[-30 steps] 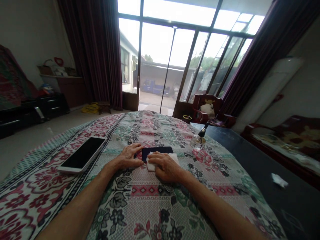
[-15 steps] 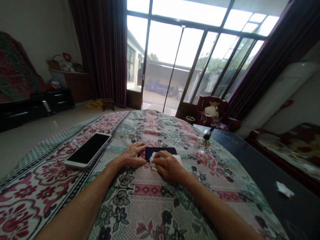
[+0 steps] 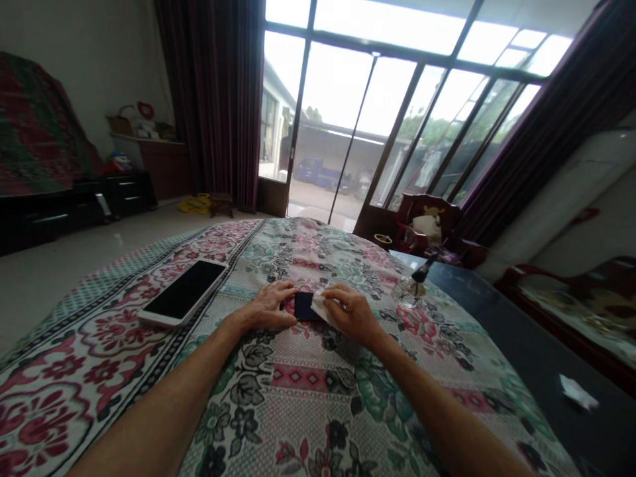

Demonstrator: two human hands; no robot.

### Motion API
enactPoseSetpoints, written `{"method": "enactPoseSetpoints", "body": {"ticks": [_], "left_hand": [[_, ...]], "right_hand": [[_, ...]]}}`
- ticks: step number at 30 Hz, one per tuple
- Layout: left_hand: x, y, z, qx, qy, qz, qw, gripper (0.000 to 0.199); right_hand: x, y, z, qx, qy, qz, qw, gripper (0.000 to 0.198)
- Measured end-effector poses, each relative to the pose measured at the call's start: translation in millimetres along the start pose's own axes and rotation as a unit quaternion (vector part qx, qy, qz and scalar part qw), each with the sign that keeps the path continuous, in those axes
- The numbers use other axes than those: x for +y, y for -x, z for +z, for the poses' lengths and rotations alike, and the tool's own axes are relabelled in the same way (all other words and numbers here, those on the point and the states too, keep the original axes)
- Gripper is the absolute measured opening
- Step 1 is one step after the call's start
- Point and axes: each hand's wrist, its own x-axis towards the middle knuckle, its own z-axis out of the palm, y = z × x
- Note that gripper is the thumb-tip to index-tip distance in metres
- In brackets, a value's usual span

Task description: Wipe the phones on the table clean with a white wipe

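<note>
centrally, a flowered tablecloth (image 3: 308,377). on it: left hand (image 3: 271,305), thumb and fingers parted; right hand (image 3: 354,315), pinching narrowly. toward nine o'clock, a white phone (image 3: 185,291) pointing to two. between the hands, a dark phone (image 3: 304,307), long axis apparently nine to three o'clock, three-o'clock end covered. smallest, a tissue (image 3: 324,310) held in that pinch, overlapping the dark phone.

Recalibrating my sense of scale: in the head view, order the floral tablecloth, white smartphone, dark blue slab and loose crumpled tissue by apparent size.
1. Floral tablecloth
2. White smartphone
3. Unsure: dark blue slab and loose crumpled tissue. Their visible areas look alike, and the slab is partly hidden.
</note>
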Motion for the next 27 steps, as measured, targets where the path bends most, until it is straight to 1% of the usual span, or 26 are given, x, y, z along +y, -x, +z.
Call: {"method": "enactPoseSetpoints", "body": {"ticks": [4,7,10,12,14,19,24,27], "left_hand": [[2.4,0.9,-2.3,0.002,0.005,-0.006,1.0,0.073],[3.1,1.1,-2.9,0.009,0.01,-0.001,1.0,0.07],[0.8,0.4,-1.2,0.016,0.008,0.009,1.0,0.066],[-1.9,-0.3,0.9,0.021,0.002,0.017,1.0,0.066],[-4.4,-0.9,2.9,0.026,-0.001,0.026,0.999,0.066],[-6.6,-1.9,4.9,0.039,-0.001,0.043,0.998,0.063],[-6.0,-2.7,4.9,0.044,-0.001,0.049,0.998,0.055],[-6.2,-2.1,5.1,0.041,-0.001,0.045,0.998,0.055]], "right_hand": [[10.1,-16.9,15.4,0.015,0.076,0.025,0.997,0.02],[11.4,-18.6,29.3,-0.003,0.092,0.033,0.995,0.02],[7.1,-12.9,35.6,-0.044,0.068,-0.011,0.997,0.017],[4.0,-9.0,35.4,-0.072,0.063,-0.045,0.994,0.018],[2.6,-7.4,34.1,-0.092,0.072,-0.064,0.991,0.02],[5.8,-13.8,36.5,-0.095,0.094,-0.074,0.988,0.026],[8.1,-17.4,41.4,-0.102,0.063,-0.106,0.987,0.026],[5.8,-13.4,39.6,-0.113,0.052,-0.11,0.986,0.026]]}}
